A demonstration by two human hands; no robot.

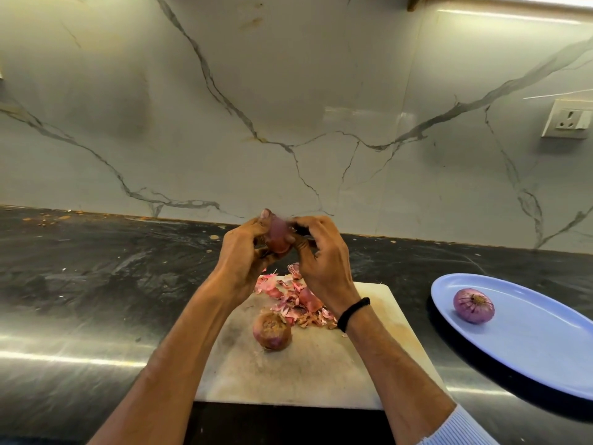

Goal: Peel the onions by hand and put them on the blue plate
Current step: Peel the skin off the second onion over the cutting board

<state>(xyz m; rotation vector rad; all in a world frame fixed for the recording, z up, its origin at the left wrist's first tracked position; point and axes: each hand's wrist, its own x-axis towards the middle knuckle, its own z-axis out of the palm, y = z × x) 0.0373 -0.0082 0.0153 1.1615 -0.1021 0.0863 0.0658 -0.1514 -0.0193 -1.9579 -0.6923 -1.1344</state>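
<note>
A red onion (278,236) is held up above the white cutting board (321,374), between both hands. My left hand (244,252) grips it from the left, thumb over its top. My right hand (317,255) pinches at its right side with curled fingers. An unpeeled onion (271,330) lies on the board. One peeled purple onion (473,305) sits on the blue plate (539,348) at the right.
A heap of pink onion skins (298,300) lies on the board's far part. The board rests on a dark stone counter (96,284) backed by a marble wall. A wall socket (566,118) is at the far right.
</note>
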